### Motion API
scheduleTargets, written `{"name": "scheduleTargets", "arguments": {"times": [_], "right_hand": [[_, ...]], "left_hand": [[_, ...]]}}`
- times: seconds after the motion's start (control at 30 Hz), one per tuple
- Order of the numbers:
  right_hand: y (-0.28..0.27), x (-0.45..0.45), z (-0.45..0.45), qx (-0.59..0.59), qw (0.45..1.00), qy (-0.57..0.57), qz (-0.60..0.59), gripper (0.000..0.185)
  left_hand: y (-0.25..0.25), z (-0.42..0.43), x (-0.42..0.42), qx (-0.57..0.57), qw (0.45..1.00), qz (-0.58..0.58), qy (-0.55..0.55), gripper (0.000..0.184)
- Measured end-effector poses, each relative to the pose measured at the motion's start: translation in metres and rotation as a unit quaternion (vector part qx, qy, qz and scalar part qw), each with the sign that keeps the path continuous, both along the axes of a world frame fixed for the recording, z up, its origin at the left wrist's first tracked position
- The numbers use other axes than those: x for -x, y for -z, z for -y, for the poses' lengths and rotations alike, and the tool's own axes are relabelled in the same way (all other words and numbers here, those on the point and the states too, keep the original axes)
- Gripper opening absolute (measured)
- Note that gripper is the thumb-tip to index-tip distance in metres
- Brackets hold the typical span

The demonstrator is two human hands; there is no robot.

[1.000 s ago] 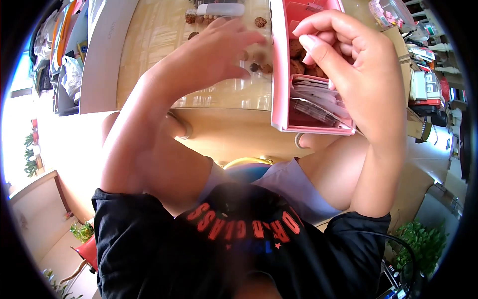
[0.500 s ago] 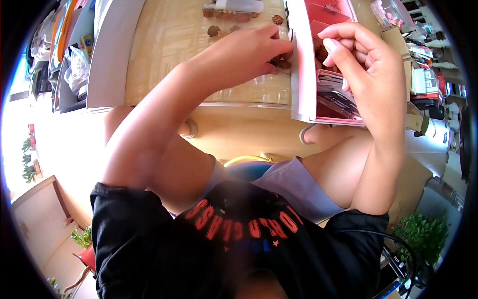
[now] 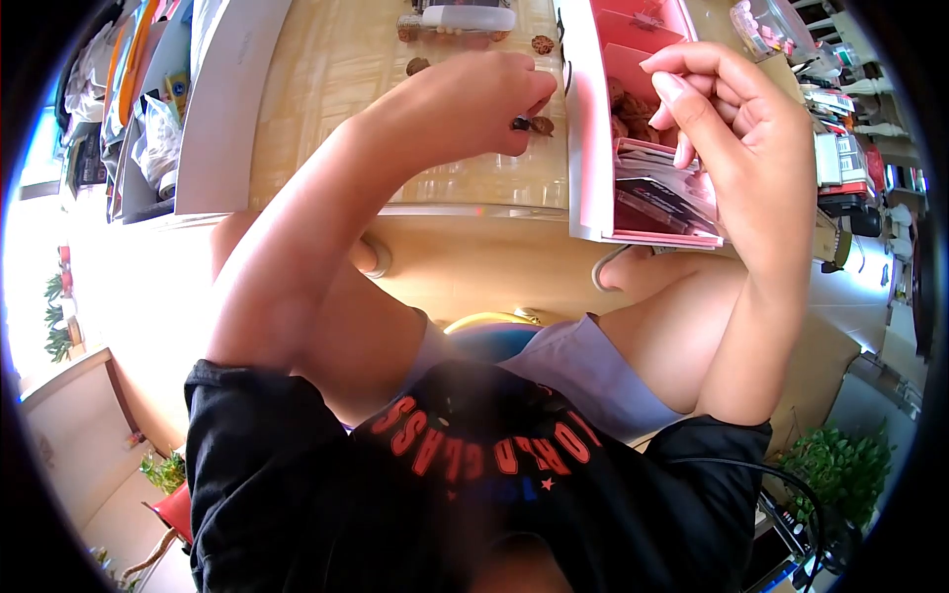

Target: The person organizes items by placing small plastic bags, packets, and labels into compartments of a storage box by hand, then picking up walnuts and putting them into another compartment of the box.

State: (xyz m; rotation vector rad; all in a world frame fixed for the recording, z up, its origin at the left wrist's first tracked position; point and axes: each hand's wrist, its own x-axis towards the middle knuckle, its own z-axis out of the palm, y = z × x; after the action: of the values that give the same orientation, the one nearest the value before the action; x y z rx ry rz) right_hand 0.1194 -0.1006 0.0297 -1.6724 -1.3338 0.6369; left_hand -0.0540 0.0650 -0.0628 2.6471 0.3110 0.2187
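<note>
My left hand [image 3: 494,104] is over the tabletop [image 3: 326,79] with its fingers curled down and pressed together. At its fingertips are a small dark item [image 3: 521,125] and a small brown piece [image 3: 542,127]; what exactly the fingers grip is partly hidden. A round, rough brown bead-like piece [image 3: 543,44] lies beyond that hand. Over a pink compartmented box [image 3: 590,198], my right hand [image 3: 736,128] hovers with fingers loosely bent, a small gap between thumb and forefinger, nothing visible in it. Brown pieces [image 3: 630,114] fill one compartment; cards and packets [image 3: 657,188] stand in the nearest one.
A white bottle-like object [image 3: 465,18] lies at the far side of the table beside more brown pieces. A white panel [image 3: 222,119] borders the left. Right of the box stand a clear tub [image 3: 776,30] and stacked boxes [image 3: 845,163].
My left hand has drawn back a little to the left, away from the box wall, and its forearm covers more of the brown pieces. My right hand stays nearly where it was.
</note>
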Motion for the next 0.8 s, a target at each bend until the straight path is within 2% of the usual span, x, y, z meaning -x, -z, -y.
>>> {"name": "scheduleTargets", "arguments": {"times": [0.1,0.2,0.23,0.33,0.37,0.4,0.47,0.53,0.6,0.63,0.7,0.8], "right_hand": [[0.0,-0.011,-0.002,0.005,0.999,-0.029,-0.017,0.018],[0.005,-0.023,-0.01,0.027,0.993,-0.063,-0.096,0.02],[0.009,-0.026,-0.014,0.023,0.987,-0.07,-0.145,0.021],[0.005,-0.027,-0.016,0.02,0.952,-0.047,-0.301,0.024],[0.004,-0.026,-0.017,0.014,0.929,-0.037,-0.367,0.021],[0.004,-0.027,-0.018,0.008,0.902,-0.028,-0.43,0.019],[0.007,-0.038,-0.019,0.022,0.849,-0.101,-0.518,0.03],[0.01,-0.042,-0.024,0.079,0.801,-0.099,-0.584,0.035],[0.009,-0.039,-0.027,0.087,0.751,-0.146,-0.639,0.042],[0.011,-0.04,-0.028,0.086,0.723,-0.157,-0.667,0.042],[0.017,-0.045,-0.03,0.082,0.696,-0.166,-0.694,0.041],[0.033,-0.063,-0.033,0.086,0.659,-0.202,-0.72,0.038]], "left_hand": [[-0.005,-0.006,-0.003,0.044,0.999,-0.02,-0.008,0.024],[-0.043,0.0,-0.004,0.241,0.957,-0.072,-0.145,0.021],[-0.026,-0.015,-0.006,0.208,0.972,0.006,-0.106,0.019],[-0.037,-0.02,-0.007,0.302,0.932,0.154,-0.128,0.02],[-0.042,-0.02,-0.007,0.286,0.933,0.171,-0.14,0.028],[-0.045,-0.014,-0.009,0.32,0.917,0.193,-0.142,0.025],[-0.072,0.014,-0.016,0.388,0.878,0.238,-0.146,0.02],[-0.081,0.034,-0.027,0.431,0.844,0.296,-0.117,0.024],[-0.066,0.034,-0.042,0.348,0.869,0.346,-0.064,0.025],[-0.076,0.046,-0.04,0.322,0.89,0.311,-0.082,0.021],[-0.065,0.045,-0.051,0.376,0.86,0.335,-0.082,0.018],[-0.058,0.041,-0.058,0.293,0.884,0.353,-0.09,0.019]]}}
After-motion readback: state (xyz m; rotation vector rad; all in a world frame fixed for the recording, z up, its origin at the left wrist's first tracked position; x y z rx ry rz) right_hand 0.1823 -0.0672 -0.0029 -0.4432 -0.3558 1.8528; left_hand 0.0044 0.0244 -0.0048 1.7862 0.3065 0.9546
